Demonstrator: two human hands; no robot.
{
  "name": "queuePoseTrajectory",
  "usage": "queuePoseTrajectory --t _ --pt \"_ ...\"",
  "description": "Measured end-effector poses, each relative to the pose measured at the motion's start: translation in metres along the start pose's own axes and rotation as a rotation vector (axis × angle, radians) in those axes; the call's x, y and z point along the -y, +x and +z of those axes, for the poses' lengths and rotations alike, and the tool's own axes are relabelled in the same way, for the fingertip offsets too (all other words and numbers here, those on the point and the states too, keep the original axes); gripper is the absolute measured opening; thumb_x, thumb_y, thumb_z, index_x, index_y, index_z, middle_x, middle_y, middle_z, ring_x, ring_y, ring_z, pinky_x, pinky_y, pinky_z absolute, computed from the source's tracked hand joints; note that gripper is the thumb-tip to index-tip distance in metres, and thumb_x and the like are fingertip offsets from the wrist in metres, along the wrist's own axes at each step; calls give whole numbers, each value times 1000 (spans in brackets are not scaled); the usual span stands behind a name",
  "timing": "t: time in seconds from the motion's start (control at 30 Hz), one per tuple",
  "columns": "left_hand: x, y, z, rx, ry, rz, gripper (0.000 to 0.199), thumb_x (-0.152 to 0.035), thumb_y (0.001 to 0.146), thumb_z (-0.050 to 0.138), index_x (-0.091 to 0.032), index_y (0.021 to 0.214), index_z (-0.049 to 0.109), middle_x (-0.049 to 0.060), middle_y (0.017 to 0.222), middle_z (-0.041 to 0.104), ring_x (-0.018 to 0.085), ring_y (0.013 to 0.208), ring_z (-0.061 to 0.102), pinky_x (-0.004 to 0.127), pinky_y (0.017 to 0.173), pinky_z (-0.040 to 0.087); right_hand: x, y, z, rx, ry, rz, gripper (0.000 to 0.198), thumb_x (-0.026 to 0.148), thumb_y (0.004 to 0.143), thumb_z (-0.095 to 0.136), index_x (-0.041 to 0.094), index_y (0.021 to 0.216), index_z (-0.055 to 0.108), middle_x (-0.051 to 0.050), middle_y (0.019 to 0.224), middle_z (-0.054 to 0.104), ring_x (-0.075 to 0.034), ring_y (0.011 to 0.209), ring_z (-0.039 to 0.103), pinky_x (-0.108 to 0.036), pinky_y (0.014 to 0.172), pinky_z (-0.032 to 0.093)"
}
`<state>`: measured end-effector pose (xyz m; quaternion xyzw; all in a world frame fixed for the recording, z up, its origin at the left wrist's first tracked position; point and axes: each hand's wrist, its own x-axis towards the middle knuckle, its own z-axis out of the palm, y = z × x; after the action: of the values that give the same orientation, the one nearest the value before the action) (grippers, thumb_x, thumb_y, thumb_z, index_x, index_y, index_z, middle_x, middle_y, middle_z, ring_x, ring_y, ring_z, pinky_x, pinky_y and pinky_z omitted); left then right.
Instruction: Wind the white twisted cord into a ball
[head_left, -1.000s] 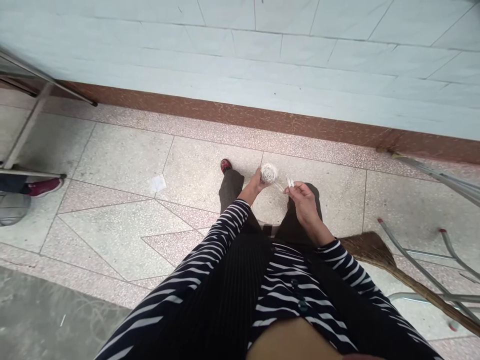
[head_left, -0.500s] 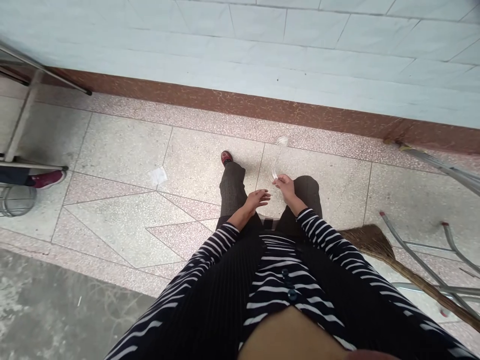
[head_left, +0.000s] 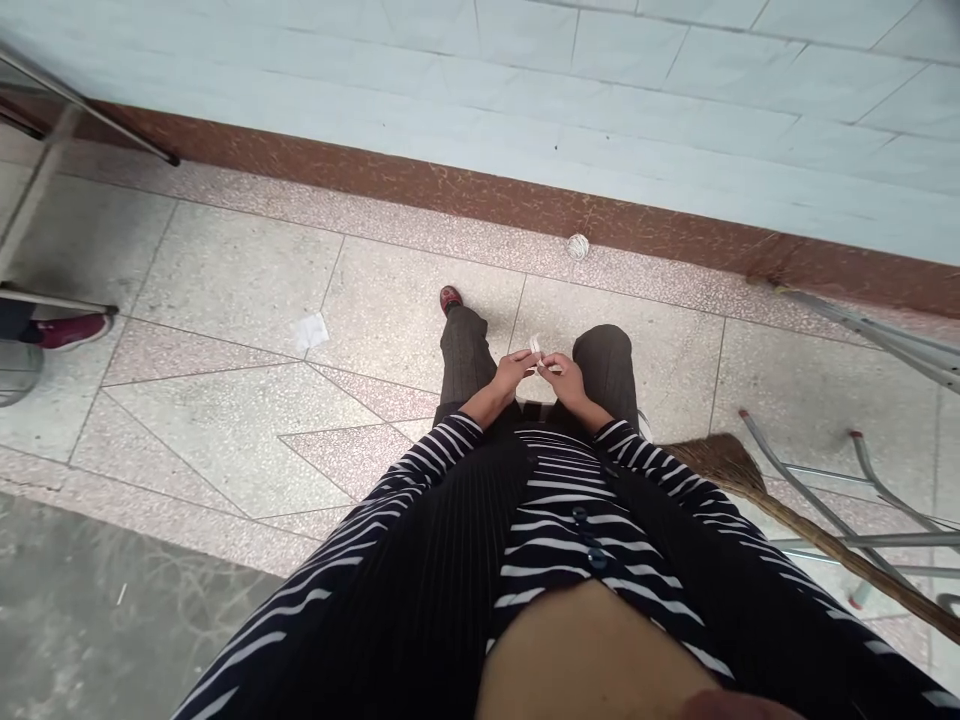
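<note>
My left hand and my right hand meet in front of my lap. Between their fingertips is a small white bundle, which looks like folded string. The fingers of both hands are pinched on it. A ball of white string lies on the floor by the wall base, beyond my right knee. Whether a strand joins the ball to the bundle is too fine to make out.
A white paper scrap lies on the floor to the left. At far left are a metal frame and another person's red shoe. On the right are a straw broom and a metal-legged stool. The tiled wall stands ahead.
My left hand, earlier apart with its fingers spread, has come over to the white bundle and closed on it beside my right hand. The string ball appears nearer the wall.
</note>
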<state>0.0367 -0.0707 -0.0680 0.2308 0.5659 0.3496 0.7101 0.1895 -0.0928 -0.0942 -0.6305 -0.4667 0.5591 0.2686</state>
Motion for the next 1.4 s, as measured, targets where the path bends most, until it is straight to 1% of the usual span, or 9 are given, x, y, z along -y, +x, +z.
queuePoseTrajectory --t 0.2,0.37,0.5,0.67,0.77,0.83,0.93,1.07,1.4 --pt "-15 -18 -1 73 240 279 30 -45 89 81 -15 82 80 5 88 79 18 91 68 32 94 53 7 -16 -6 36 103 20 42 42 106 71 16 139 66 -12 137 68 -25 119 71 -46 101 65" --pt "-28 -34 -3 257 582 482 30 -37 99 70 -15 79 78 2 83 77 17 85 69 27 87 50 15 -26 -35 -54 179 -24 32 45 103 73 16 116 71 -8 112 75 -19 100 74 -37 89 66" --pt "-30 -51 -4 316 767 553 31 -33 102 63 -15 84 81 4 88 81 17 84 71 25 84 48 24 -45 -55 -148 150 -113 40 58 93 72 21 108 70 -8 101 75 -19 88 72 -35 78 64" --pt "-30 -72 -6 388 1070 559 28 -28 103 61 -16 96 85 5 89 83 18 84 72 24 79 47 45 -80 -64 -239 -25 -321 52 47 80 82 25 125 71 -13 142 64 -31 124 65 -44 90 65" --pt "-32 -82 -6 435 1302 569 30 -23 102 57 -17 102 86 7 96 84 20 88 73 25 77 45 58 -94 -63 -95 -233 -452 60 33 80 79 28 139 70 -11 161 53 -35 148 49 -46 97 62" --pt "-34 -86 -5 453 1432 589 31 -22 103 56 -19 102 86 8 100 84 21 90 74 26 75 44 63 -95 -61 49 -355 -487 55 26 81 75 27 136 73 -10 158 59 -35 146 52 -45 98 61" --pt "-37 -90 -4 458 1559 629 31 -22 103 55 -20 97 85 9 97 84 21 90 74 28 75 43 65 -91 -57 167 -385 -453 44 20 78 75 23 121 81 -11 138 72 -29 117 67 -42 94 58" --pt "-40 -91 -8 432 1591 645 31 -21 102 55 -19 93 85 11 91 82 24 88 74 30 79 45 61 -85 -55 240 -347 -360 38 22 76 79 20 114 83 -8 112 79 -18 80 63 -34 80 53" --pt "-47 -80 -12 455 1619 536 28 -20 100 60 -20 80 80 11 84 80 25 85 73 31 77 43 52 -72 -57 367 -99 -98 31 48 75 82 18 79 78 -4 74 74 -17 68 63 -29 67 47"
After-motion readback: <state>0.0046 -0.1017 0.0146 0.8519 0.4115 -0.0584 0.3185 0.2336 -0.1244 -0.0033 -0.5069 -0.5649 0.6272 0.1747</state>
